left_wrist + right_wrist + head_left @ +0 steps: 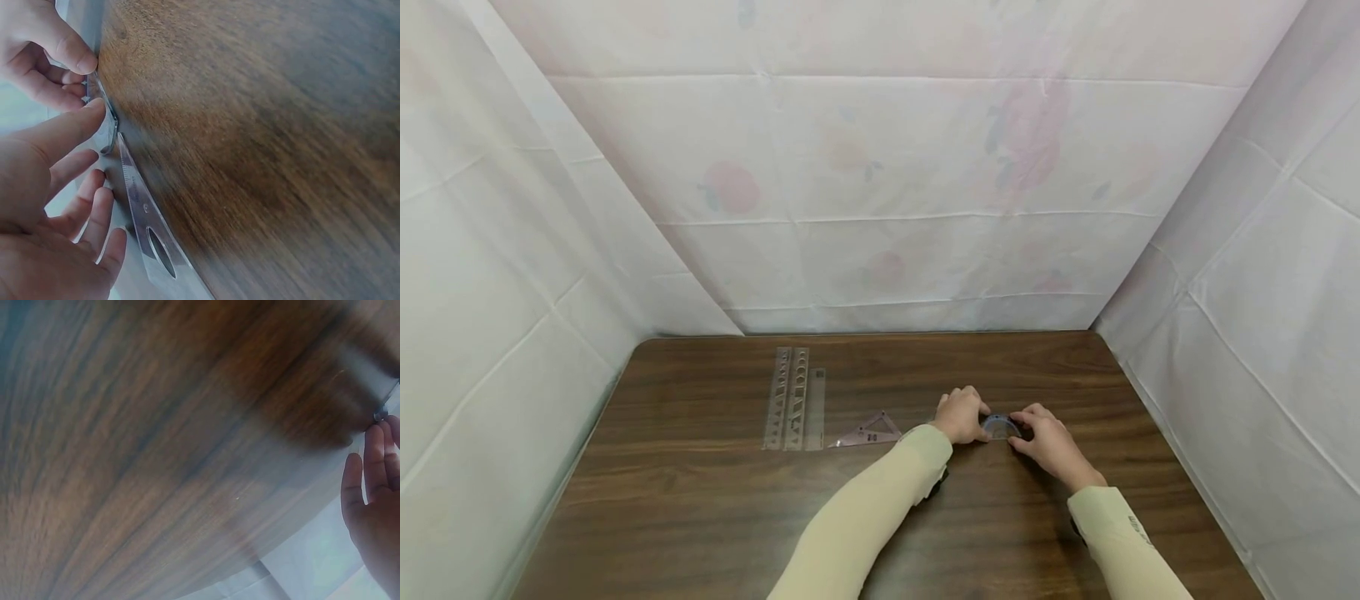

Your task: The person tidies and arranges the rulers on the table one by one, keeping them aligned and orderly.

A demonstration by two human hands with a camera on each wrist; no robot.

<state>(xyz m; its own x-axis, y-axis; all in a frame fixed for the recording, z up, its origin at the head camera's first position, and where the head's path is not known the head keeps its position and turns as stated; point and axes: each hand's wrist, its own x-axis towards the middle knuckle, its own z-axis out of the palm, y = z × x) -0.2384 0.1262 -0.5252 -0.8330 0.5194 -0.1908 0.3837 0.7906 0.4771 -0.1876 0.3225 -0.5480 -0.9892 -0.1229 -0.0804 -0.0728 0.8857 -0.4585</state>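
Observation:
A clear protractor [1002, 429] with a bluish curved edge lies on the table between my two hands. At its left end, the thumb and index finger of my left hand [961, 415] hold it; the other fingers spread loosely in the left wrist view. My right hand [1051, 443] pinches the opposite end with thumb and fingertips. To the left of my left hand sits a purplish clear set square [871, 437], its cut-out [161, 251] showing in the left wrist view. In the right wrist view, my right hand [382, 481] appears only at the right edge.
Farther left, two clear stencil rulers [777, 400] with cut-out shapes lie beside a plain clear ruler [816, 412], all lengthwise. The brown wood-grain table [700, 517] is enclosed by pale cloth [880, 150] at the back and sides.

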